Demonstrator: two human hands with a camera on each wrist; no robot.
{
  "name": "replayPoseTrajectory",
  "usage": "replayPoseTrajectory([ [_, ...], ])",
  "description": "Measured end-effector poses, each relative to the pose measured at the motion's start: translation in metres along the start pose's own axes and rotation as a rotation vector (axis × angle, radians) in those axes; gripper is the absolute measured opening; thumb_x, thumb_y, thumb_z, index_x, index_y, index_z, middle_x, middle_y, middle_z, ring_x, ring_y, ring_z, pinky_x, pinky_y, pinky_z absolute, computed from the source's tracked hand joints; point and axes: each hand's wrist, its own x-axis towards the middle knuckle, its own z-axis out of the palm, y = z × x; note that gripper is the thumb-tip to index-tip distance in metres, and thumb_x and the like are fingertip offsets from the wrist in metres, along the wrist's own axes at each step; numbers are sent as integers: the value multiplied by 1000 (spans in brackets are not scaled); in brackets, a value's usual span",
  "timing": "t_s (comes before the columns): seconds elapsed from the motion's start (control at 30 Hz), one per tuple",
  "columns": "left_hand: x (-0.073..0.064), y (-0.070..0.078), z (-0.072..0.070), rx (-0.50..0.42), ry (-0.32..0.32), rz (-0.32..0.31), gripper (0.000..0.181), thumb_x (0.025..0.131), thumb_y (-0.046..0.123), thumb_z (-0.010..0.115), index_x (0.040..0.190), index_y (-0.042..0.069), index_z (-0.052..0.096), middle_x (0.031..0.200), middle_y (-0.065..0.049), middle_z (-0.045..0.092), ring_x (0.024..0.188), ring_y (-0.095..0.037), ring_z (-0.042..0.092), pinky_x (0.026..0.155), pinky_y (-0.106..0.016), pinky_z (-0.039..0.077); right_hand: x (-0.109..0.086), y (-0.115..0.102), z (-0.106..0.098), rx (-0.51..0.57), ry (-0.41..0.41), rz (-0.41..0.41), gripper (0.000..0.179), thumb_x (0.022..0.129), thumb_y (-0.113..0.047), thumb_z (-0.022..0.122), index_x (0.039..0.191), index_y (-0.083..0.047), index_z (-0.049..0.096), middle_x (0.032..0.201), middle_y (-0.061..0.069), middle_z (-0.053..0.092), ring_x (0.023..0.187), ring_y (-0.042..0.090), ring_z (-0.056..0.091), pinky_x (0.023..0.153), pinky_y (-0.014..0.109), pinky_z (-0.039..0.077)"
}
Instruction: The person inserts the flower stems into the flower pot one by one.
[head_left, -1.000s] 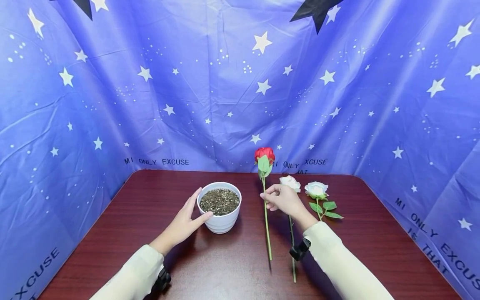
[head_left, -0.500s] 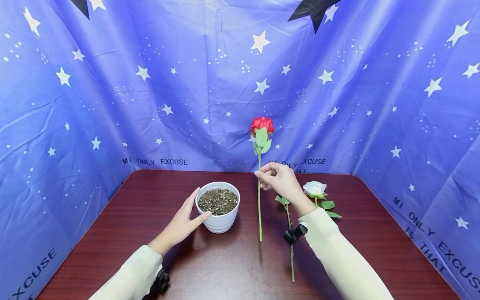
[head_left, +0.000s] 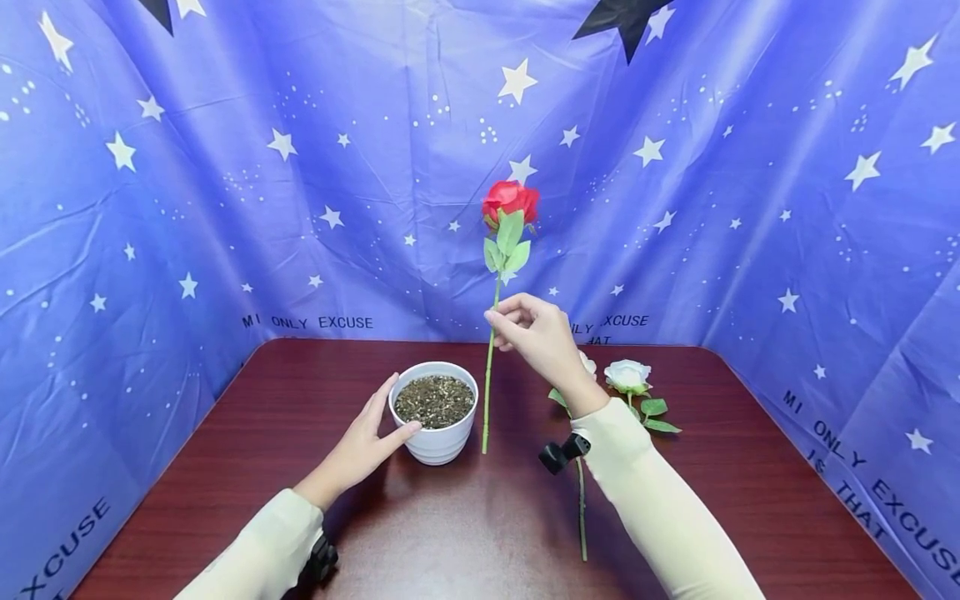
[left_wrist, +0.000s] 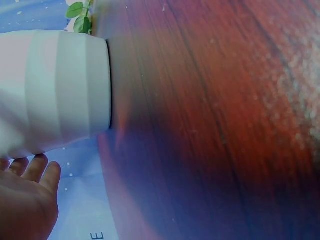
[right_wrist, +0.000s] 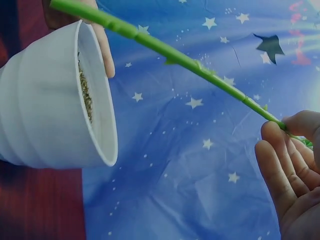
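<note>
A red rose (head_left: 510,206) with green leaves stands nearly upright in the air. My right hand (head_left: 536,337) pinches its stem between thumb and fingertips. The lower end of the stem hangs just right of a white flowerpot (head_left: 441,446) filled with dark, grainy soil (head_left: 435,402). In the right wrist view the green stem (right_wrist: 175,57) slants across above the pot (right_wrist: 45,100). My left hand (head_left: 358,446) rests against the pot's left side, its fingers fairly straight and the thumb at the near rim. The left wrist view has its fingertips touching the pot's wall (left_wrist: 55,85).
A white rose (head_left: 628,377) with leaves lies on the right of the dark red table (head_left: 247,467). Beside it lies another pale rose, its stem (head_left: 582,517) pointing toward me and its head mostly behind my right wrist. A blue starry cloth (head_left: 420,208) encloses the table.
My right hand has lifted the red rose up and carried it leftward toward the pot. The left hand and the pot have stayed in place.
</note>
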Motion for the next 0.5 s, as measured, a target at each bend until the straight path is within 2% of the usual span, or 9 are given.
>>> replayPoseTrajectory([
  [0.13,1,0,0,-6,0,2,90,93,43,71,161,17,18,161,-16,26,145,-34,29,115,-62,27,9,4,9,-9,21,-57,15,93,-10,73,98,4,70,76,18,71,67,37,69,63,43,62],
  [0.27,0,1,0,-13,-1,-1,90,93,44,71,161,16,19,161,-16,26,145,-34,28,115,-62,27,22,16,17,4,44,-110,17,93,-16,74,98,0,71,75,12,72,65,26,69,62,36,63],
  [0.5,0,-1,2,-27,7,6,90,93,41,71,161,15,19,161,-17,25,145,-33,29,116,-59,27,33,13,32,-33,49,-248,16,94,-23,73,96,-8,71,73,0,71,63,15,68,61,31,61],
])
